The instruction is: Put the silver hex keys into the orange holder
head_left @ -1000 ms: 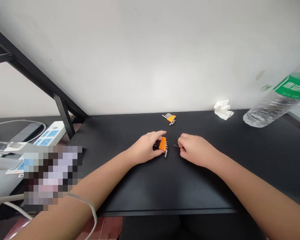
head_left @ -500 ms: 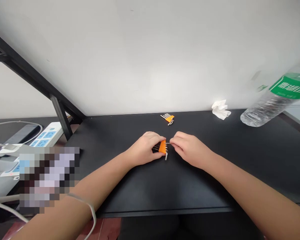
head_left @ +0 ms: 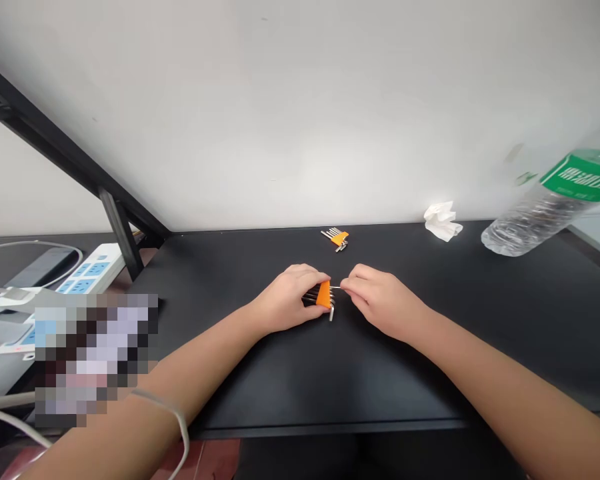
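Left hand [head_left: 287, 300] closed round orange holder [head_left: 324, 293], pressing it down at middle of table [head_left: 330, 373] as brace. Right hand [head_left: 380, 303] pinches thin hex key [head_left: 335, 287] between thumb and forefinger, tip at holder's slots. Holder carries row of other keys. Second key set [head_left: 337, 237] near back edge. Crumpled tissue [head_left: 443, 221] and plastic bottle [head_left: 545, 207] toward back right corner; bottle contents unclear

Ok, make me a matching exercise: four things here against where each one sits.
1. orange key holder
2. second key set
3. white tissue
4. water bottle

A. far right of the desk
B. in the left hand, right hand pinching a key at it
C. back edge, straight beyond the hands
D. back edge, left of the bottle

Pairs: 1-B, 2-C, 3-D, 4-A.
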The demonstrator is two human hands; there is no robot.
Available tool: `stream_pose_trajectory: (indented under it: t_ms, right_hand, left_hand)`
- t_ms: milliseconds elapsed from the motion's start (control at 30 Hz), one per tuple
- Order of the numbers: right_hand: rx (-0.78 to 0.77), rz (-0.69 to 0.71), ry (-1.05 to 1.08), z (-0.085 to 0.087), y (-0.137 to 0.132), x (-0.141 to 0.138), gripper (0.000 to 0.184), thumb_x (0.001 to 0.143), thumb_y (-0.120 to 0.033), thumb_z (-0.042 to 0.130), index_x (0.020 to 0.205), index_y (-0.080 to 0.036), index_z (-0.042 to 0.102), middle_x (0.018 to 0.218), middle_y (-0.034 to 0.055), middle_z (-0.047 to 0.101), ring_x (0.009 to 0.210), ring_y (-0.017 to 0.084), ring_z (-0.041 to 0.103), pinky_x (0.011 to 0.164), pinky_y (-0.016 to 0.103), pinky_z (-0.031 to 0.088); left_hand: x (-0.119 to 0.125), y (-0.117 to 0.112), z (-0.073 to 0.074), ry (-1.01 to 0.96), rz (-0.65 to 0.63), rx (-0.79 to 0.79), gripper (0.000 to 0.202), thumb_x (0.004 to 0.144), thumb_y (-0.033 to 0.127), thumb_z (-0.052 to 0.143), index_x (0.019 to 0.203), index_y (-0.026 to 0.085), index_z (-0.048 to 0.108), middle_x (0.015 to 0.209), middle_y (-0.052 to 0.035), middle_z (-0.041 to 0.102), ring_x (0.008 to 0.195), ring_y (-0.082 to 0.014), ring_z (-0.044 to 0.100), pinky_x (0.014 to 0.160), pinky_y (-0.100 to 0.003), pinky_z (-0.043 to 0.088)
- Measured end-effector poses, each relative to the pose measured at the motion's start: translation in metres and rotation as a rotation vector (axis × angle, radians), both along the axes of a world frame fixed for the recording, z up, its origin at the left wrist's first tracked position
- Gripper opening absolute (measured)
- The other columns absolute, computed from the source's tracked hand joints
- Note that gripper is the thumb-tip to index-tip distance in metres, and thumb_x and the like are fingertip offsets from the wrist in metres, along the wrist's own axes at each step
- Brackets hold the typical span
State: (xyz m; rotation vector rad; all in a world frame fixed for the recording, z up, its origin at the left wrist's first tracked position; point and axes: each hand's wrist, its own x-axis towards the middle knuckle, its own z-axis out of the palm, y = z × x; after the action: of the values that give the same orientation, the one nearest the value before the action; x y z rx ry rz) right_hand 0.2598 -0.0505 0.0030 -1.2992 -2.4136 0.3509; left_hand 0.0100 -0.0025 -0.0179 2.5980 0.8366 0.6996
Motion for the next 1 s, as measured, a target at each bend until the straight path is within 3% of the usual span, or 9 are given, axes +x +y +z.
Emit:
stream_pose_trajectory:
  t_ms: [300,433,533,600,700,800,900,1000]
  right_hand:
    - [0.031,0.021,-0.032,0.0,-0.002,-0.001,0.029,0.103,-0.013,0.043,0.1,-0.019,0.072,0.097,0.0055,0.061,0.065,0.012,0.05,0.062,0.028,0.041]
    - [-0.061,0.093,0.166,0.003,-0.001,-0.004,0.025,0.103,-0.014,0.045,0.1,-0.02,0.069,0.099,0.0061,0.062,0.077,0.015,0.057,0.071,0.029,0.047]
    - [-0.232,0.11,0.437,0.002,0.003,-0.006,0.015,0.099,-0.015,0.051,0.095,-0.021,0.065,0.097,0.0045,0.063,0.082,0.016,0.058,0.076,0.031,0.049]
    - [-0.439,0.077,0.666,-0.001,0.006,-0.008,0.003,0.096,-0.02,0.059,0.093,-0.021,0.06,0.09,0.0016,0.061,0.077,0.015,0.057,0.072,0.03,0.049]
    - [-0.771,0.065,0.919,-0.007,0.01,-0.009,0.023,0.092,-0.037,0.072,0.094,-0.021,0.056,0.076,-0.0028,0.057,0.066,0.012,0.053,0.06,0.026,0.044]
    - [-0.905,0.093,0.951,-0.009,0.013,-0.008,0.032,0.091,-0.047,0.074,0.09,-0.02,0.057,0.065,-0.0047,0.053,0.059,0.011,0.049,0.055,0.024,0.038]
    - [-0.749,0.049,0.771,-0.002,0.016,0.001,0.028,0.096,-0.046,0.066,0.088,-0.02,0.06,0.068,-0.0025,0.055,0.061,0.012,0.051,0.059,0.026,0.04]
    - [-0.318,-0.049,0.325,0.007,0.018,0.019,0.017,0.097,-0.033,0.06,0.086,-0.02,0.065,0.088,0.003,0.063,0.075,0.015,0.057,0.069,0.03,0.043]
  left_hand:
    - [0.001,-0.001,-0.001,0.03,-0.017,0.061,0.046,0.085,0.033,0.079,0.127,0.022,0.063,0.111,-0.0085,0.073,0.11,-0.0254,0.069,0.11,-0.048,0.049]
    - [0.005,-0.006,0.003,0.063,-0.005,0.091,0.043,0.085,0.039,0.078,0.121,0.02,0.064,0.104,-0.0078,0.071,0.104,-0.0242,0.069,0.116,-0.053,0.041]
    - [0.007,-0.01,0.007,0.017,-0.045,0.144,0.039,0.084,0.038,0.077,0.117,0.021,0.065,0.101,-0.0063,0.071,0.103,-0.0238,0.069,0.116,-0.052,0.04]
    - [0.008,-0.013,0.01,-0.04,-0.071,0.186,0.04,0.084,0.036,0.078,0.119,0.021,0.064,0.102,-0.0062,0.073,0.103,-0.0234,0.07,0.117,-0.053,0.04]
    - [0.009,-0.016,0.015,-0.111,-0.095,0.246,0.042,0.084,0.034,0.077,0.122,0.022,0.063,0.103,-0.0061,0.074,0.102,-0.0226,0.071,0.115,-0.051,0.042]
    - [0.009,-0.016,0.016,-0.14,-0.115,0.277,0.043,0.084,0.035,0.078,0.123,0.023,0.062,0.101,-0.0056,0.075,0.099,-0.0224,0.071,0.113,-0.051,0.044]
    - [0.008,-0.012,0.013,-0.125,-0.107,0.258,0.046,0.085,0.035,0.078,0.126,0.022,0.061,0.104,-0.0063,0.074,0.099,-0.0226,0.071,0.112,-0.051,0.045]
    - [0.005,-0.006,0.007,-0.098,-0.078,0.226,0.046,0.085,0.034,0.077,0.126,0.023,0.06,0.104,-0.007,0.073,0.1,-0.024,0.07,0.105,-0.049,0.051]
